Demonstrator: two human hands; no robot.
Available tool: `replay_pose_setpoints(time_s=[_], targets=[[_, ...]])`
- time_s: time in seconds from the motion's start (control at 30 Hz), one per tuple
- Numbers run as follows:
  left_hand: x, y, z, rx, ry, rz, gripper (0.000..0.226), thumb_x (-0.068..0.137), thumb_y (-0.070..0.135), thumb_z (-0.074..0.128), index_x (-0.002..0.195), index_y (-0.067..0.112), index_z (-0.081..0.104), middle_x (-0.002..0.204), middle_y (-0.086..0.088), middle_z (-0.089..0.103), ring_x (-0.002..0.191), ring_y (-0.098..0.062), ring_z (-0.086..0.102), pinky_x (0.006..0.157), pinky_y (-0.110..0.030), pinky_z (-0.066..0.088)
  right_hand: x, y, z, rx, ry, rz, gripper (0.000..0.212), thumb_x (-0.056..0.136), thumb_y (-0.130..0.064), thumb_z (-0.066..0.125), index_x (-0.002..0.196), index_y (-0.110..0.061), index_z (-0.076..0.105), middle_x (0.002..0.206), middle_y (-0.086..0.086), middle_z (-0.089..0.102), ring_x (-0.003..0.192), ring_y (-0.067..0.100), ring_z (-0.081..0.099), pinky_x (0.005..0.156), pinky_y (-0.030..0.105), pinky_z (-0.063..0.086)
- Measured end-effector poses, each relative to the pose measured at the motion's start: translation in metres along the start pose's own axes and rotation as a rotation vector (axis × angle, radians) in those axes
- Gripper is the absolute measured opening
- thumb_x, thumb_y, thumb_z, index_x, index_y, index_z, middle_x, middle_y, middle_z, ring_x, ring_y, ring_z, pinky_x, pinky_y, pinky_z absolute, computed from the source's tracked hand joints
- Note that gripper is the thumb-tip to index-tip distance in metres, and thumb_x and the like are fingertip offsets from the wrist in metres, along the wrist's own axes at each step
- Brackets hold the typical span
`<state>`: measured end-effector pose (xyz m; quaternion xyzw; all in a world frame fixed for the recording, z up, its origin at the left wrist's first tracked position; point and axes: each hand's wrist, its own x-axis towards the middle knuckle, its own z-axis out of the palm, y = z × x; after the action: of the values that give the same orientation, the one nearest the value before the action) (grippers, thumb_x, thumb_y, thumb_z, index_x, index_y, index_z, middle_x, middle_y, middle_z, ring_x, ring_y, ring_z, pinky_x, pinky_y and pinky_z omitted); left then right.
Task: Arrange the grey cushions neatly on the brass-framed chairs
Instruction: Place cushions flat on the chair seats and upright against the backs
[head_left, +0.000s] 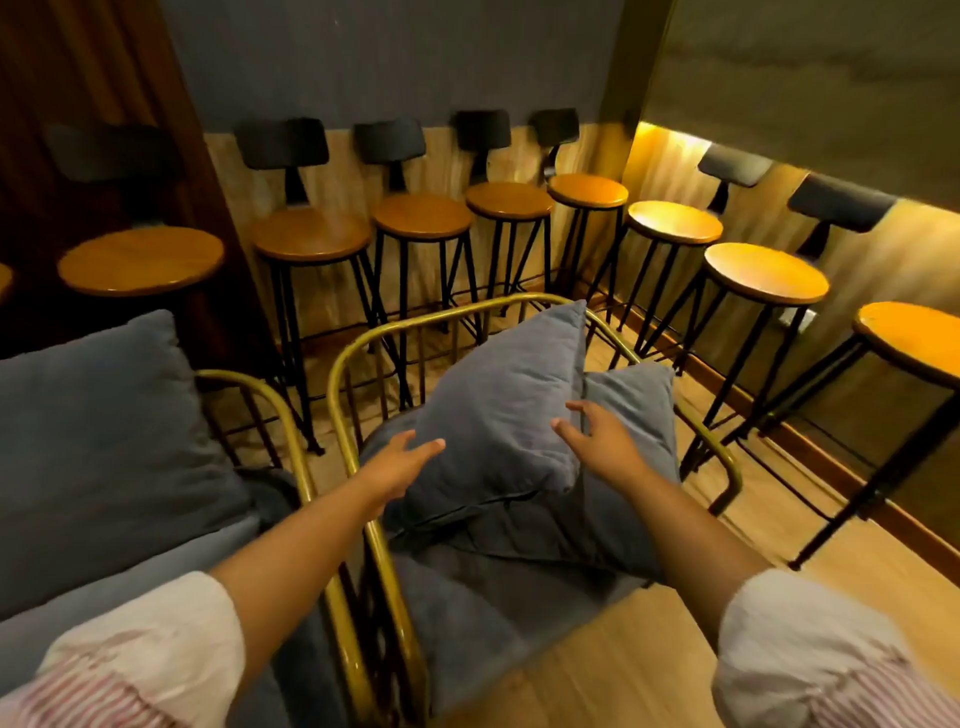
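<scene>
My left hand (402, 465) and right hand (597, 441) are spread open either side of the grey cushion (504, 410), gripping nothing; it stands tilted on the brass chair (358, 358); a second cushion (631, 410) leans behind.

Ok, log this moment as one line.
left hand: open, beside front cushion | right hand: open, at its right edge | second cushion behind | brass-framed chair

Two chairs stand side by side, one at the lower left (291, 441) and one at the centre (363, 353). On the centre chair a cushion (504, 405) leans before another cushion (634, 415). A row of stools (421, 215) stands behind, across the upper frame.
</scene>
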<state>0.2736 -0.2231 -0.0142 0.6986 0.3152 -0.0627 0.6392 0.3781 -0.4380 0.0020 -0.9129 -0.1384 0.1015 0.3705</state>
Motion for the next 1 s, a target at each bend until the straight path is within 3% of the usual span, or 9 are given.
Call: replay_pose_setpoints(time_s=[0.07, 0.2, 0.3, 0.4, 0.47, 0.57, 0.67, 0.83, 1.0], targets=[[0.022, 0.007, 0.002, 0.000, 0.001, 0.001, 0.061, 0.096, 0.029, 0.050, 0.149, 0.013, 0.024, 0.152, -0.008, 0.038, 0.138, -0.029, 0.039, 0.088, -0.031, 0.034, 0.026, -0.001, 0.006, 0.027, -0.001, 0.035, 0.055, 0.093, -0.032, 0.057, 0.139, -0.005, 0.043, 0.147, 0.015, 0.043, 0.133, 0.031, 0.043, 0.103, 0.035, 0.037], [0.088, 0.013, 0.000, 0.028, 0.003, -0.020, 0.066, 0.095, 0.037, 0.050, 0.151, 0.018, 0.021, 0.155, -0.006, 0.034, 0.139, -0.031, 0.037, 0.105, -0.044, 0.034, 0.091, -0.011, 0.030, 0.067, -0.025, 0.133, 0.064, 0.092, -0.038, 0.056, 0.144, -0.009, 0.035, 0.152, 0.015, 0.035, 0.137, 0.034, 0.037, 0.108, 0.041, 0.036], [0.135, 0.016, 0.002, 0.022, -0.032, -0.032, 0.068, 0.094, 0.037, 0.051, 0.152, 0.018, 0.020, 0.155, -0.007, 0.032, 0.139, -0.032, 0.038, 0.106, -0.043, 0.037, 0.144, -0.016, 0.050, 0.035, -0.041, 0.213, 0.074, 0.089, -0.046, 0.056, 0.147, -0.011, 0.027, 0.154, 0.019, 0.029, 0.139, 0.040, 0.031, 0.112, 0.047, 0.031], [0.191, 0.013, 0.005, 0.025, -0.060, -0.069, 0.069, 0.093, 0.037, 0.053, 0.151, 0.017, 0.022, 0.153, -0.008, 0.036, 0.137, -0.033, 0.040, 0.111, -0.045, 0.036, 0.195, -0.011, 0.072, -0.105, -0.034, 0.357, 0.096, 0.082, -0.064, 0.052, 0.152, -0.015, 0.009, 0.161, 0.017, 0.006, 0.145, 0.046, 0.008, 0.114, 0.064, 0.014], [0.218, 0.007, 0.008, 0.049, -0.063, -0.104, 0.069, 0.094, 0.038, 0.051, 0.152, 0.016, 0.020, 0.154, -0.009, 0.034, 0.139, -0.033, 0.038, 0.113, -0.045, 0.034, 0.209, -0.001, 0.083, -0.193, -0.011, 0.441, 0.114, 0.070, -0.078, 0.052, 0.152, -0.022, -0.005, 0.161, 0.012, -0.012, 0.145, 0.047, -0.008, 0.107, 0.073, 0.003], [0.249, -0.004, 0.012, 0.110, -0.066, -0.150, 0.064, 0.097, 0.039, 0.043, 0.152, 0.015, 0.019, 0.158, -0.009, 0.027, 0.143, -0.031, 0.029, 0.114, -0.041, 0.027, 0.217, 0.038, 0.095, -0.235, 0.032, 0.485, 0.128, 0.056, -0.086, 0.055, 0.148, -0.035, -0.018, 0.159, 0.008, -0.024, 0.144, 0.048, -0.012, 0.104, 0.076, 0.001], [0.279, -0.017, 0.014, 0.098, -0.055, -0.195, 0.068, 0.096, 0.045, 0.042, 0.152, 0.014, 0.020, 0.158, -0.009, 0.026, 0.144, -0.031, 0.028, 0.114, -0.040, 0.027, 0.217, 0.087, 0.085, -0.115, 0.071, 0.545, 0.125, 0.053, -0.085, 0.060, 0.144, -0.048, -0.017, 0.161, 0.007, -0.017, 0.145, 0.047, -0.003, 0.107, 0.075, 0.005], [0.320, -0.029, 0.015, -0.018, 0.029, -0.243, 0.077, 0.090, 0.057, 0.043, 0.150, 0.011, 0.027, 0.157, -0.012, 0.029, 0.143, -0.033, 0.030, 0.115, -0.044, 0.027, 0.218, 0.148, 0.069, 0.156, 0.171, 0.612, 0.125, 0.035, -0.090, 0.065, 0.135, -0.066, -0.005, 0.158, 0.006, 0.023, 0.141, 0.040, 0.028, 0.108, 0.070, 0.023], [0.340, -0.075, 0.001, -0.123, -0.053, -0.359, 0.101, 0.061, 0.091, 0.040, 0.141, 0.029, 0.045, 0.151, 0.001, 0.042, 0.137, -0.027, 0.038, 0.114, -0.045, 0.032, 0.215, 0.163, 0.079, 0.177, 0.234, 0.557, 0.118, 0.040, -0.091, 0.062, 0.137, -0.062, 0.000, 0.158, -0.002, 0.025, 0.143, 0.032, 0.028, 0.108, 0.068, 0.024]])
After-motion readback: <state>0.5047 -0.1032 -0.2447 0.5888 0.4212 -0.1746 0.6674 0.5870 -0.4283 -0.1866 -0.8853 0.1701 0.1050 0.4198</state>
